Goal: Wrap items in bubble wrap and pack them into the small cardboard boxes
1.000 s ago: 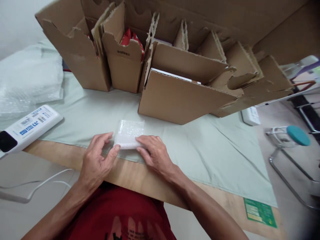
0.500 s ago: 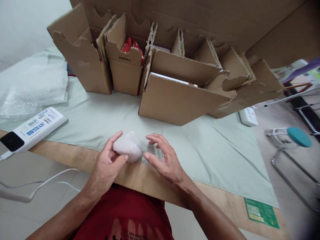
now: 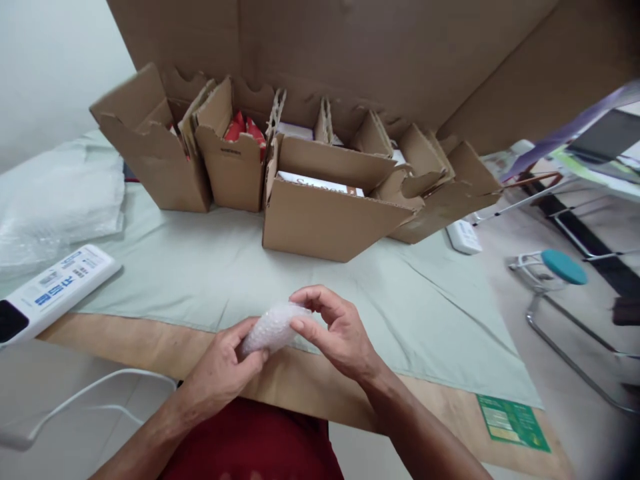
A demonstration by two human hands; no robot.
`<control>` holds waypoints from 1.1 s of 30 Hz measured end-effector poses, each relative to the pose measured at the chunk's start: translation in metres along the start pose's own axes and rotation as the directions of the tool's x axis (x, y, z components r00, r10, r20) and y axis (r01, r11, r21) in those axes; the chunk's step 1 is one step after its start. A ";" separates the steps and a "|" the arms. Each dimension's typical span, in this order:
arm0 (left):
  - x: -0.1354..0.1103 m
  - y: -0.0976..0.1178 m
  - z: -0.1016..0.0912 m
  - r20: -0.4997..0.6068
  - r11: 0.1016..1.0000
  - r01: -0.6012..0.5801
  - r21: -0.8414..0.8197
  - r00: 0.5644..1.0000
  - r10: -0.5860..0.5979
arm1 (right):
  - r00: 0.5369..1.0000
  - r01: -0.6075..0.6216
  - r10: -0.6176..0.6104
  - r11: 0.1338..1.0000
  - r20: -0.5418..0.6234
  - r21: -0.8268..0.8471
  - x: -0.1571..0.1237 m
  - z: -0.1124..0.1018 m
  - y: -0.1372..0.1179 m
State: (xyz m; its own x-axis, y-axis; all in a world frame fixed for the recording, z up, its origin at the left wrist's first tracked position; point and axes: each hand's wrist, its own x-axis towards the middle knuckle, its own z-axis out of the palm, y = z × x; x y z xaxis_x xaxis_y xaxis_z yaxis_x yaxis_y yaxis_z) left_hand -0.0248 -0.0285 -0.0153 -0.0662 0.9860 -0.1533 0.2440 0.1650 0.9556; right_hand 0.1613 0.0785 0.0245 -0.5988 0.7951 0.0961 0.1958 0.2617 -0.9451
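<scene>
Between my hands is a bubble-wrapped bundle (image 3: 274, 328), whitish and rounded, held over the table's front edge. What lies inside the wrap is hidden. My left hand (image 3: 225, 357) grips its left end, thumb in front and fingers behind. At the upper right end, my right hand (image 3: 335, 327) pinches the wrap between thumb and fingertips. Behind the hands, on the green cloth (image 3: 210, 267), stands a cardboard magazine-style holder (image 3: 325, 223) with a white printed box (image 3: 320, 185) in it.
Several more cardboard holders (image 3: 230, 167) line the back, one with red packets (image 3: 245, 130). Sheets of bubble wrap (image 3: 60, 200) lie at the left, near a white power strip (image 3: 60, 287). A green card (image 3: 513, 421) lies front right. A teal-topped stool (image 3: 564, 267) stands beyond the table.
My right hand has closed onto the wrapped bundle, which it was apart from before. The bundle has turned, its right end raised. The camera view has shifted, showing more of the back.
</scene>
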 end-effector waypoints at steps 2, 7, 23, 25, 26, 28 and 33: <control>0.003 0.005 -0.003 0.033 0.999 -0.011 0.037 0.999 0.010 | 0.997 0.014 -0.010 0.999 0.079 -0.041 -0.002 -0.013 -0.002; 0.014 0.017 -0.002 0.113 0.982 -0.106 0.154 0.990 0.089 | 0.974 0.035 0.013 0.978 0.226 -0.206 -0.005 -0.042 -0.011; 0.127 0.094 -0.008 -0.149 0.462 -0.345 0.817 0.648 0.747 | 0.773 0.083 -0.424 0.806 -0.473 -0.586 0.075 -0.177 -0.078; 0.128 0.091 -0.006 -0.157 0.459 -0.329 0.826 0.647 0.746 | 0.831 -0.099 -0.370 0.636 -0.415 -0.765 0.090 -0.174 -0.078; 0.127 0.089 -0.006 -0.157 0.457 -0.326 0.827 0.647 0.746 | 0.855 -0.178 -0.340 0.515 -0.391 -0.839 0.095 -0.170 -0.080; 0.123 0.088 -0.005 -0.155 0.454 -0.324 0.830 0.648 0.745 | 0.910 -0.274 -0.238 0.270 -0.340 -0.923 0.102 -0.162 -0.087; 0.121 0.088 -0.005 -0.163 0.469 -0.319 0.823 0.658 0.735 | 0.949 -0.280 0.144 -0.034 -0.282 -0.960 0.131 -0.149 -0.103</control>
State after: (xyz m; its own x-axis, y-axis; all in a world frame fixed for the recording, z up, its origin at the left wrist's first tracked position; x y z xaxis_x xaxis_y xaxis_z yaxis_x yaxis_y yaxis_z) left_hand -0.0164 0.1051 0.0520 -0.0223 0.7659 0.6425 0.9322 -0.2163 0.2902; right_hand 0.1780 0.2373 0.1808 -0.3213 0.9460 0.0429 0.9058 0.2938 0.3052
